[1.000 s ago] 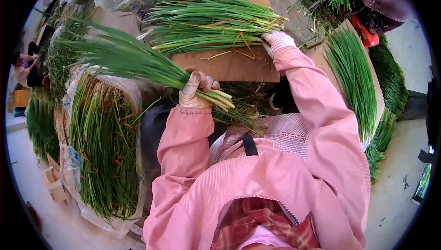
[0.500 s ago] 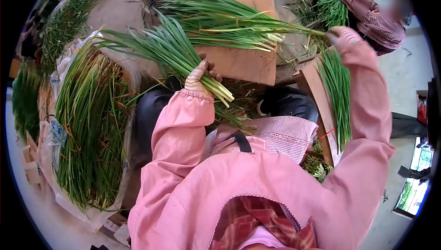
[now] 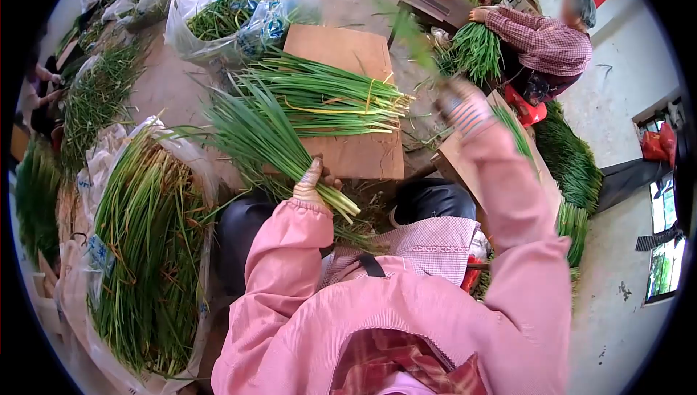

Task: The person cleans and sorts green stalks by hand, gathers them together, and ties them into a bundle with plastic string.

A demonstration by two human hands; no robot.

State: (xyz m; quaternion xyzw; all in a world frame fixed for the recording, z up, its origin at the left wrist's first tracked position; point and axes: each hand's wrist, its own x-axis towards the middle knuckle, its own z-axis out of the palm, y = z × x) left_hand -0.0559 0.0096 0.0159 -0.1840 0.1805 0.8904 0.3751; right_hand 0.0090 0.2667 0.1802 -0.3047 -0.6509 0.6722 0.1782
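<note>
My left hand (image 3: 316,181) is wrapped round the pale stem ends of a bunch of long green leaves (image 3: 270,132), whose tips fan out to the upper left. Beyond it, a pile of similar leaves (image 3: 319,94) lies across a brown board (image 3: 363,159), stem ends to the right. My right hand (image 3: 462,104) is raised right of the board and smeared by motion. Blurred green streaks (image 3: 414,35) show just above it. Its fingers and anything in them cannot be made out.
A plastic-lined heap of leaves (image 3: 149,250) stands at the left. A wooden box (image 3: 465,166) holding greens is at my right. Another plastic bag (image 3: 218,25) of greens lies beyond the board. A co-worker (image 3: 541,46) in a checked shirt sits at the upper right.
The view has shifted, showing more of the room ahead. My right hand has moved from the long leaves stretched over the board and now blurs near the box. My left hand keeps its bunch.
</note>
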